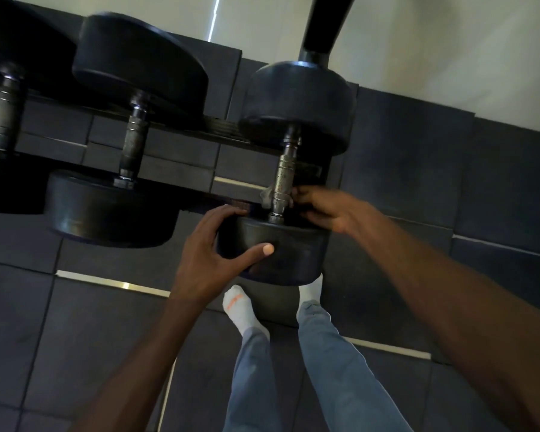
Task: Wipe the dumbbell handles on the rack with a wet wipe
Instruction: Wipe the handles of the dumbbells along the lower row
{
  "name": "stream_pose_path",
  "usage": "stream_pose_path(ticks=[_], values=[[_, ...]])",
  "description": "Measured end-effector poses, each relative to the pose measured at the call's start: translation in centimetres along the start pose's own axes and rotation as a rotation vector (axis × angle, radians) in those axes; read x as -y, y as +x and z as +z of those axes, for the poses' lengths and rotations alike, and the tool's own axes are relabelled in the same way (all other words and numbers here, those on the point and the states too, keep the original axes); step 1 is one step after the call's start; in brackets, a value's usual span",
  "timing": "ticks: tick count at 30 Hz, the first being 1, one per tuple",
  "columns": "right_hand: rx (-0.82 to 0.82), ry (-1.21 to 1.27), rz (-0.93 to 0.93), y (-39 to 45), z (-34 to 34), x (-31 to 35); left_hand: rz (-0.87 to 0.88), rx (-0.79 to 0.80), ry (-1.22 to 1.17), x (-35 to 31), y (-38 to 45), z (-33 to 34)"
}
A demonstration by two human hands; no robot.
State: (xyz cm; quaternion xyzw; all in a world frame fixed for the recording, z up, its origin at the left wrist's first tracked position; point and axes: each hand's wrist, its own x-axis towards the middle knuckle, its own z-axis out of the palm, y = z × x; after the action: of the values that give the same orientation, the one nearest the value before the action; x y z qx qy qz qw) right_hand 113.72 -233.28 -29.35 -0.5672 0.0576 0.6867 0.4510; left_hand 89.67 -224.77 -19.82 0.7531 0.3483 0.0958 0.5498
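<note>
Three black dumbbells lie on a dark rack [181, 126], seen from above. On the rightmost dumbbell [296, 98], my left hand [212, 251] clasps the near weight head [275, 254], thumb across its front. My right hand [325, 210] is at the lower end of its knurled metal handle [282, 174], fingers curled around it from the right. A crumpled grey wet wipe [267, 196] pokes out on the handle's left side, pressed against the metal by that hand. The middle dumbbell's handle [134, 138] and the left one's handle [5, 116] are untouched.
Dark rubber floor tiles with pale metal strips [113, 283] lie below the rack. My feet in white socks [240, 307] and blue jeans stand just under the near weight head. A black upright post [325, 23] rises behind the right dumbbell against a pale wall.
</note>
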Motion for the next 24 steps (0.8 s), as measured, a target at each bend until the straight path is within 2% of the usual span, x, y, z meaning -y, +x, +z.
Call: stream_pose_path(ticks=[5,9,12,16,20,24], values=[[0.152,-0.32,0.116,-1.0,-0.4,1.6,-0.014,0.019,0.011,0.1,0.0,-0.2],[0.156,-0.429,0.121,-1.4,-0.1,1.8,-0.004,0.009,0.028,0.1,0.1,-0.2],[0.176,-0.442,0.099,-1.7,-0.6,1.3,-0.007,0.016,0.016,0.2,0.1,-0.1],[0.054,-0.409,0.076,-1.4,-0.1,1.1,-0.007,0.018,0.005,0.2,0.1,-0.1],[0.06,-0.447,0.074,-1.4,0.7,0.8,-0.004,0.014,0.032,0.3,0.1,-0.3],[0.026,-0.333,0.024,-2.2,-0.6,0.4,-0.005,0.006,0.027,0.4,0.1,-0.2]])
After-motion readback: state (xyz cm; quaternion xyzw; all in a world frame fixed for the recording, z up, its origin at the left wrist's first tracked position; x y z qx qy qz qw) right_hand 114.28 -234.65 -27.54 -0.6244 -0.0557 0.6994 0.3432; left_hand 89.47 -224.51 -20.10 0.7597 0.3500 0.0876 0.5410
